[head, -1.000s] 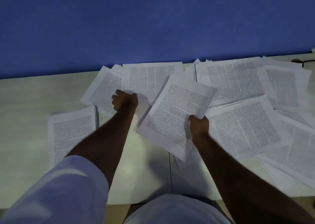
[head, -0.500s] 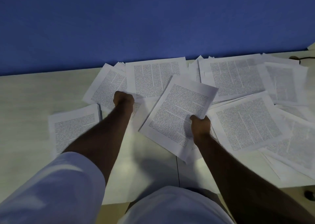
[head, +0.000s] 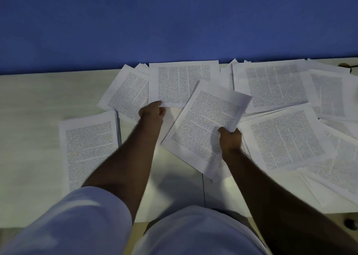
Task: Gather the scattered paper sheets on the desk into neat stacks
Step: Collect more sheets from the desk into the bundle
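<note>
1. My left hand (head: 152, 112) pinches the near-left corner of a far sheet (head: 183, 84).
2. My right hand (head: 230, 139) grips a bundle (head: 207, 125), just right.
3. Stack (head: 89, 148) lies left, nearer my left hand.

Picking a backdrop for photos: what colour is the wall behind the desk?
Plain deep blue wall, seen in the head view.
</note>
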